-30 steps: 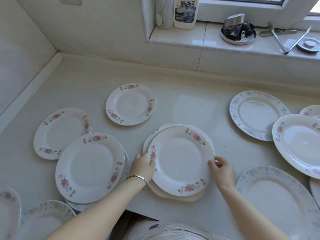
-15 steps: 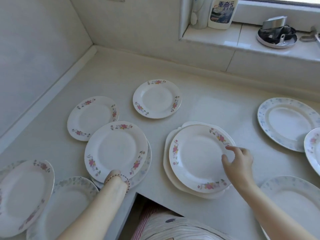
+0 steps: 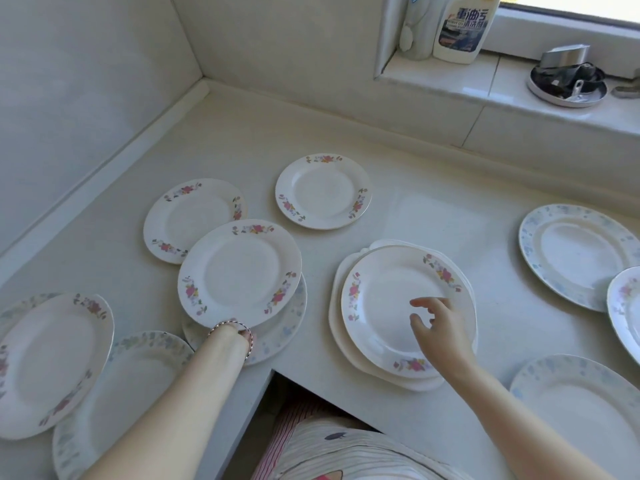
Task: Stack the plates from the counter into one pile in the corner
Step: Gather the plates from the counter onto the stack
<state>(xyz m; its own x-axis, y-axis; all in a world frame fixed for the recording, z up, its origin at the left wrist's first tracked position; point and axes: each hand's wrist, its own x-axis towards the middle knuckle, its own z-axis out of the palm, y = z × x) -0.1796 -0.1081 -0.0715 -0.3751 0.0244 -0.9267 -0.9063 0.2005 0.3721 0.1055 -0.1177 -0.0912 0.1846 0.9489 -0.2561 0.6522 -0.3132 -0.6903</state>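
Note:
Several flower-rimmed plates lie spread over the white counter. My left hand reaches under the near rim of a pink-flowered plate; its fingers are hidden and only the braceleted wrist shows. That plate rests over a blue-flowered plate. My right hand hovers open above a pile with a pink-flowered plate on top and plain white plates beneath. Two more pink-flowered plates lie further back, one on the left and one in the middle. The wall corner is at the far left.
Blue-flowered plates lie at the right and near right. At the near left are a pink plate and a blue one. The counter's front edge has a notch. A windowsill holds a cleaner bottle and a metal dish.
My left hand left the middle pile and went under the pink-flowered plate on the left. My right hand let go of the pile's rim and opened above it. The view swung left.

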